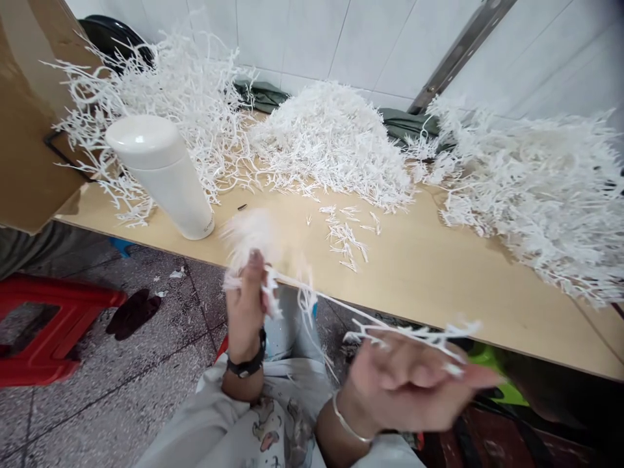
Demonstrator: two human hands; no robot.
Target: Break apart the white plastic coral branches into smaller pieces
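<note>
My left hand (pixel 245 312) is closed around a bunch of white plastic sprigs (pixel 249 235) at the table's front edge. A thin white branched stem (pixel 419 333) stretches from near that bunch to my right hand (pixel 404 387), whose fingers are curled round its branched end. Motion blurs the right hand and the sprigs. Below the left hand's bunch a loose white strand (pixel 306 302) dangles over my lap. Small cut sprigs (pixel 345 240) lie scattered on the table in front of a heaped pile of short white sprigs (pixel 336 140).
A white bottle (pixel 166 182) stands on the wooden table (pixel 414 266), left of my hands. Longer white stems (pixel 195 97) pile behind it, beside a cardboard box (pixel 34 130). Another white heap (pixel 546 182) covers the right side. A red stool (pixel 49 325) stands on the floor at left.
</note>
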